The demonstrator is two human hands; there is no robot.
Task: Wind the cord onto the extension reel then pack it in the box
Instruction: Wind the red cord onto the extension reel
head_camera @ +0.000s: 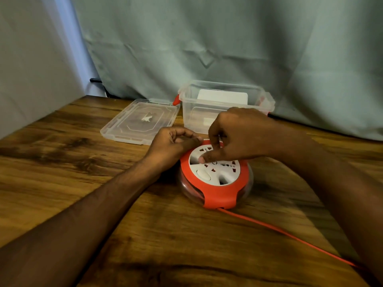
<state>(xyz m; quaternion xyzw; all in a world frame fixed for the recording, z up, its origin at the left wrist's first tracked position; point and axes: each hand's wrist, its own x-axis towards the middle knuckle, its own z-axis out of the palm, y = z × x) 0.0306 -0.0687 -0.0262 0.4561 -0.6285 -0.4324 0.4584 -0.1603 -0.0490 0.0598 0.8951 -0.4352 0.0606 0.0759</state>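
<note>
A round extension reel (217,192) lies flat on the wooden table (83,162), with an orange frame, a clear drum and a white socket face. Its orange cord (279,229) leaves the near edge and trails right, under my right forearm. My left hand (174,145) grips the reel's far left rim. My right hand (234,135) rests on top, thumb and fingers pinching into the white socket face. Behind the reel stands the clear plastic box (226,100), open, with orange latches.
The box's clear lid (138,121) lies flat to the left of the box. A grey-green curtain (228,38) hangs along the table's back edge. The table's left edge runs diagonally at the far left.
</note>
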